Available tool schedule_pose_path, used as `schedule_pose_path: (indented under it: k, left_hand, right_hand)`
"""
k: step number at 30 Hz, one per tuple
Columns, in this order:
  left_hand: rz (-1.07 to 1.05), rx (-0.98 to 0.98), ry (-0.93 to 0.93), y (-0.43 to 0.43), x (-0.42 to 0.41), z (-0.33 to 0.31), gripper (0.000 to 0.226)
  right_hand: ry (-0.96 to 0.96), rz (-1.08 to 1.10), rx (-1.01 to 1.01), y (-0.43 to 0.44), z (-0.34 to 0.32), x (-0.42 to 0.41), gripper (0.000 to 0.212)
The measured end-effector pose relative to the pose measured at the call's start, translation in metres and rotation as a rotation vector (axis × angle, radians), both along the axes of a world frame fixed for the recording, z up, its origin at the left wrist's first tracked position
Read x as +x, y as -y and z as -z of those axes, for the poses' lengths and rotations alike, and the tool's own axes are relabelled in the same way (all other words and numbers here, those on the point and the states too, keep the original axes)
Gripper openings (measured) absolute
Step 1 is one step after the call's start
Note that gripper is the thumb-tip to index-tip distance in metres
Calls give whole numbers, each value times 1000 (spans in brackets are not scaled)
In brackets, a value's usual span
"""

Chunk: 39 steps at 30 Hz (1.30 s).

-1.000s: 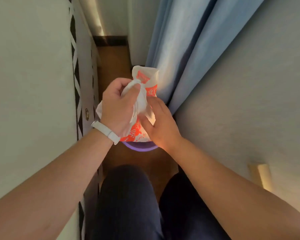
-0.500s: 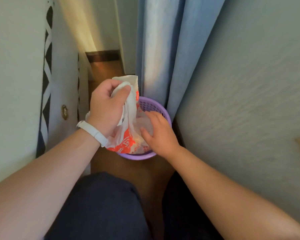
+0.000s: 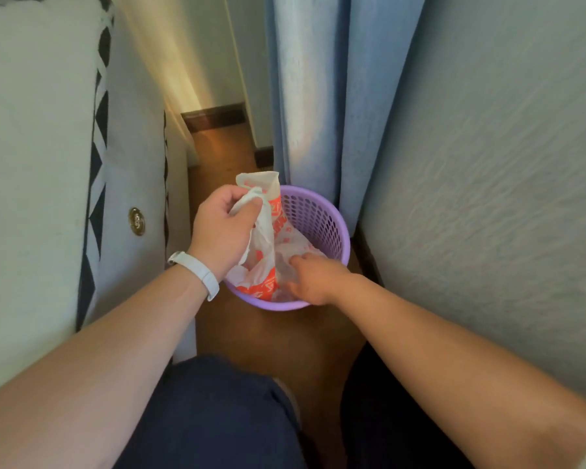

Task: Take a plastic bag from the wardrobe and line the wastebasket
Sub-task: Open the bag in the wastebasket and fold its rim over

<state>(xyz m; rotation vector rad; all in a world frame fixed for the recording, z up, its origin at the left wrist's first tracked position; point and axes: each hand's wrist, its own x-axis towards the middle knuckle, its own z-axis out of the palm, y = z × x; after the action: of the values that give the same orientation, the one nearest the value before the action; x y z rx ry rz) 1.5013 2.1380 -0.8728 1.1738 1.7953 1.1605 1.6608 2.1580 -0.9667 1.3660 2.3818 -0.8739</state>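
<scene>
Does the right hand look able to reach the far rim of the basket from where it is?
Probably yes. The right hand is already inside the basket, pressing the bag down, and nothing stands between it and the far rim; the curtain hangs just behind.

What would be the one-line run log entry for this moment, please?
step: lining | left hand: grips plastic bag top | right hand: pushes bag into purple wastebasket | rim: not covered

blue curtain [image 3: 322, 96] hangs at the wood floor's [image 3: 278, 336] far edge, round brass knob [image 3: 136, 221] (left panel) opposite
</scene>
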Motion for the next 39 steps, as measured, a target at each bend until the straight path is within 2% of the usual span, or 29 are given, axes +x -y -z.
schedule_pose_path:
  k: [3, 8, 11, 13, 18, 22, 26, 31, 35, 39]
  left_hand:
    - [28, -70, 3, -1, -2, 13, 7]
    - [81, -112, -15, -3, -3, 25, 10]
    - [147, -152, -33, -2, -1, 28, 9]
    - [174, -160, -44, -1, 2, 27, 9]
    - [167, -156, -3, -1, 2, 21, 5]
    - [138, -114, 14, -3, 4, 15, 8]
    - [141, -105, -65, -5, 3, 14, 14]
    - [18, -85, -104, -10, -6, 12, 10]
    - [-26, -61, -139, -12, -7, 9, 8]
    - [-27, -51, -114, -12, -7, 8, 8]
  right_hand:
    - [-190, 131, 24, -3, 3, -3, 30]
    - [-565, 361, 1, 5, 2, -9, 42]
    - [-791, 433, -88, 11, -9, -16, 36]
    - [-873, 491, -106, 13, -16, -21, 32]
    - [-855, 566, 4, 11, -23, -18, 6]
    - [-798, 624, 78, 7, -23, 5, 10]
    - [-754, 714, 168, 0, -23, 34, 9]
    - [-731, 825, 240, 0, -17, 61, 9]
    - [-700, 809, 252, 7, -19, 74, 14]
    - [-694, 782, 237, 12, -18, 71, 9]
